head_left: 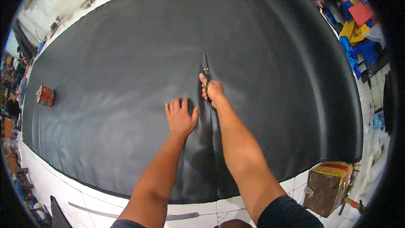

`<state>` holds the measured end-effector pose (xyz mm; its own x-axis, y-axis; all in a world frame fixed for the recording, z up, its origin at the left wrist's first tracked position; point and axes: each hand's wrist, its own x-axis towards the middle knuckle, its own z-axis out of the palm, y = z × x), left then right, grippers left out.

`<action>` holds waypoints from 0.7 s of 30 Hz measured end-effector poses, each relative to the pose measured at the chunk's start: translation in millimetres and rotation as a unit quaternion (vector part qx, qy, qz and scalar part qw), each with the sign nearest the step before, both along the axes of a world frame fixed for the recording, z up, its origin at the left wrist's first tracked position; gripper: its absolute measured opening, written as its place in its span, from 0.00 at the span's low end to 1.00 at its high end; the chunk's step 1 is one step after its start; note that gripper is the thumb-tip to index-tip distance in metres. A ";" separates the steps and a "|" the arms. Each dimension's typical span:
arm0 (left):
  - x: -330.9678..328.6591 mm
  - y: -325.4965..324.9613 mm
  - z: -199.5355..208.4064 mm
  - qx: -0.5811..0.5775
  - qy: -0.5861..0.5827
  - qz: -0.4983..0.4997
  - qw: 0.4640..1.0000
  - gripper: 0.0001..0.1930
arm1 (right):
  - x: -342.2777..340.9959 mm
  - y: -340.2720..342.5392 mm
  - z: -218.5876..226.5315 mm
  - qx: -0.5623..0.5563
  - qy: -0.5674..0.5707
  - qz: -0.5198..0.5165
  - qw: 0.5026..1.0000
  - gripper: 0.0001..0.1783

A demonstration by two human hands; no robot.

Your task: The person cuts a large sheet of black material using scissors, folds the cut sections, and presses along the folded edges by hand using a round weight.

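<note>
A large black sheet (126,59) that looks like vinyl or imitation leather is spread over the tiled floor. My right hand (213,92) is closed round the handles of a pair of scissors (206,65), whose blades point away from me along the sheet. Between my arms, a ridged line or cut runs from the scissors down toward the near edge. My left hand (182,116) lies flat on the sheet just left of that line, fingers spread and holding nothing.
A small red tin (45,96) sits on the sheet's left part. Along the right side, the sheet curls into a roll (337,114). A worn box (327,188) stands at the lower right beside a hammer-like tool (353,204). A long metal strip (182,216) lies at the near edge. Coloured scraps (354,29) are heaped at the far right.
</note>
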<state>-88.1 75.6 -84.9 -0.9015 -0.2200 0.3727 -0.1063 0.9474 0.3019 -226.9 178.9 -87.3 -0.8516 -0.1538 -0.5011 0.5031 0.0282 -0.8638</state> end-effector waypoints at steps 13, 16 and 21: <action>-19.7 3.2 -14.9 0.018 -0.098 0.010 0.995 0.29 | -8.1 6.1 6.3 0.033 -0.035 0.008 0.999 0.29; -18.5 -1.4 -12.8 0.036 -0.117 0.019 0.992 0.29 | -5.5 -1.8 10.0 0.071 -0.055 0.007 0.996 0.27; -10.5 1.9 -17.4 0.030 -0.118 0.009 0.992 0.30 | -21.2 3.3 28.0 0.052 -0.078 0.010 0.996 0.27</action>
<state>-98.6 77.5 -102.3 -0.9579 -0.2522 0.1368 -0.1978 0.9259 0.3218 -248.1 182.3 -59.3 -0.7592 -0.1103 -0.6414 0.6298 0.1238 -0.7668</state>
